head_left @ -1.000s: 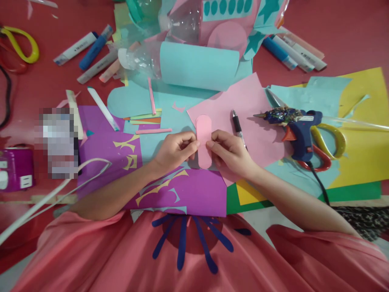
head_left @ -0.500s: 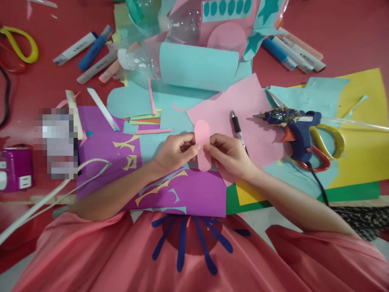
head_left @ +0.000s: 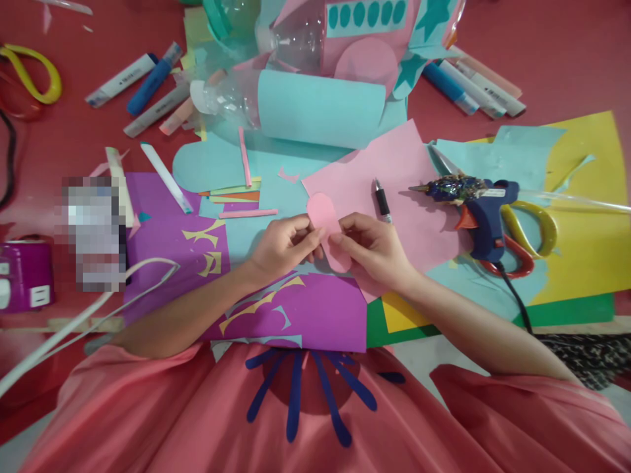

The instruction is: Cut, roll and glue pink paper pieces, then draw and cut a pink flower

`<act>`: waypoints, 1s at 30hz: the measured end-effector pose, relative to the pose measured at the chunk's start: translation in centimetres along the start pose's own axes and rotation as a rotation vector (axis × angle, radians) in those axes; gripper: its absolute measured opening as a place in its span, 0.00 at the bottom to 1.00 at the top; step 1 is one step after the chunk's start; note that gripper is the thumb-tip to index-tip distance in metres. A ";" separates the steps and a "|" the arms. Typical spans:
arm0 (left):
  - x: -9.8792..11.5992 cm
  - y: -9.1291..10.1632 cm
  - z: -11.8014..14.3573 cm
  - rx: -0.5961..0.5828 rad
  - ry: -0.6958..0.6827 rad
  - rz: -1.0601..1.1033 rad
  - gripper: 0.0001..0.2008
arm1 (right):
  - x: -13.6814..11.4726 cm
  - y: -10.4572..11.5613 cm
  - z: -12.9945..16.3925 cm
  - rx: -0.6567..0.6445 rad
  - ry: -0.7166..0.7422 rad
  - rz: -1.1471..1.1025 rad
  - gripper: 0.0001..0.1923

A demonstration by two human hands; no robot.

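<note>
My left grip and right grip both pinch tilted pink paper, near front edge of bench

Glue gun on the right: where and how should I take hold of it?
Probably best by its blue handle, with the right hand, once free of the pink piece, coming from the near side: the handle points that way, its trigger facing left. Avoid the nozzle.

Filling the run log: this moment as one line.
left hand: pinches pink strip; right hand: pinches it too; strip: tilted, rounded ends; near right hand: pen on pink sheet; farther right: glue gun
</note>
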State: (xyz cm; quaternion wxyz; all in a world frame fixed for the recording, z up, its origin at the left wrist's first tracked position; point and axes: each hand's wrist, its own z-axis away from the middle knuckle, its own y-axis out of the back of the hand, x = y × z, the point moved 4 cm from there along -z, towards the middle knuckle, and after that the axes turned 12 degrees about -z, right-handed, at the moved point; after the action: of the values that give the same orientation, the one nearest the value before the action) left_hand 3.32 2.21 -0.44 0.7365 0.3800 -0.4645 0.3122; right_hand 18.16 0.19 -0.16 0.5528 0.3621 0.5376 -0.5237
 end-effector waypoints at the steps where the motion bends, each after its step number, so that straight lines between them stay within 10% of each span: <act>1: 0.0 0.0 0.0 -0.015 0.004 -0.018 0.16 | -0.1 0.1 0.0 0.016 0.022 0.019 0.10; 13: 0.2 0.0 0.3 -0.030 -0.055 -0.172 0.15 | -0.9 0.4 -0.2 0.040 0.098 0.118 0.06; 21: -0.2 1.9 -0.1 0.322 -0.267 0.295 0.08 | -1.1 1.1 -0.1 0.164 0.084 0.027 0.07; 30: -0.3 1.6 -0.4 0.282 -0.385 0.266 0.14 | -0.8 1.1 -0.1 0.159 0.038 -0.064 0.09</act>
State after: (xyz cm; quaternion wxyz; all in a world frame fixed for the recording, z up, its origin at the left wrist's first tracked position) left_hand 2.07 3.38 -0.44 0.5267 0.4669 -0.5939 0.3898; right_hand 19.32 0.69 0.40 0.4949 0.3976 0.5159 -0.5751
